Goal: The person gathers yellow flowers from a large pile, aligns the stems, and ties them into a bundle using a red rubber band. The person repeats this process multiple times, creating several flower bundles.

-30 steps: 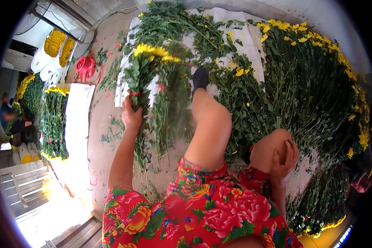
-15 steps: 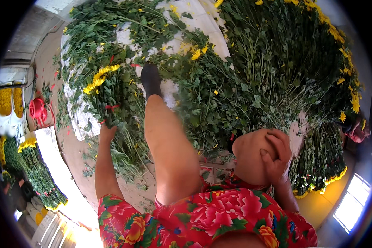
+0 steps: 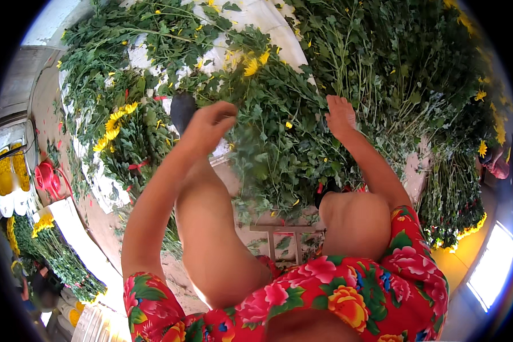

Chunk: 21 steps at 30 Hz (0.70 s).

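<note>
left hand point(image 3: 211, 122) raised, fingers curled — right hand point(image 3: 341, 114) reaching forward, open

red floral garment point(image 3: 347, 290) with pink, yellow blooms, short sleeves, dark shoe point(image 3: 182, 110)

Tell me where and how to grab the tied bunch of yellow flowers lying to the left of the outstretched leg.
Grip the tied bunch at the red band around its stems, probably the narrowest, firmest part. Its yellow heads point away from the person and the cut ends toward them, so come from the near side, from above, with the left hand, which is closest.
</note>
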Available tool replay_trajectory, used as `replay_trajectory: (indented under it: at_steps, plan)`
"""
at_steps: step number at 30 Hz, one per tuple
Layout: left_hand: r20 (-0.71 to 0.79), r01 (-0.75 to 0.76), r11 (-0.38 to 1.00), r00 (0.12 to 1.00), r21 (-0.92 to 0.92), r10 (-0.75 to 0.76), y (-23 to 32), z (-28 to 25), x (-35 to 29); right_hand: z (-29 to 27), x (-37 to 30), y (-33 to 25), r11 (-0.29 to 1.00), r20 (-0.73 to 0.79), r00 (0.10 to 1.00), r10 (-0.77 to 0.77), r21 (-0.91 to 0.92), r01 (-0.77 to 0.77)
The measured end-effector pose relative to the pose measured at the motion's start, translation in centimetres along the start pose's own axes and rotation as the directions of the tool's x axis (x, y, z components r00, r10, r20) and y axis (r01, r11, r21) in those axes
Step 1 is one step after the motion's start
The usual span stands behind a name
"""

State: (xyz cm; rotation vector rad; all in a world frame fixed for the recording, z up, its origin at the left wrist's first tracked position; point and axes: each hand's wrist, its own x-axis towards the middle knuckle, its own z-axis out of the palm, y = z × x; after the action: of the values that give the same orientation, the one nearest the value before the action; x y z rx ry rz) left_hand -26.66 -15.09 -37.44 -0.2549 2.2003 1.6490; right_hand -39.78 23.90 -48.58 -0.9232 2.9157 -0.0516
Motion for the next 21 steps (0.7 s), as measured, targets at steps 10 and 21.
replay_trajectory:
  at_steps: [10, 21]
  plan:
    - [0.356, 0.555, 0.695, 0.830, -0.458, -0.428, -2.6, 7.7, 9.6, -1.6, -0.4, -0.8, 0.605, 0.195, 0.963, 0.184, 0.750, -0.267]
    - [0.083, 0.306, 0.563, 0.918, -0.768, -0.387, 0.7, 12.3, 13.4, -4.1, 2.7, -1.9, 0.020, 0.353, 0.935, 0.016, 0.935, -0.353]
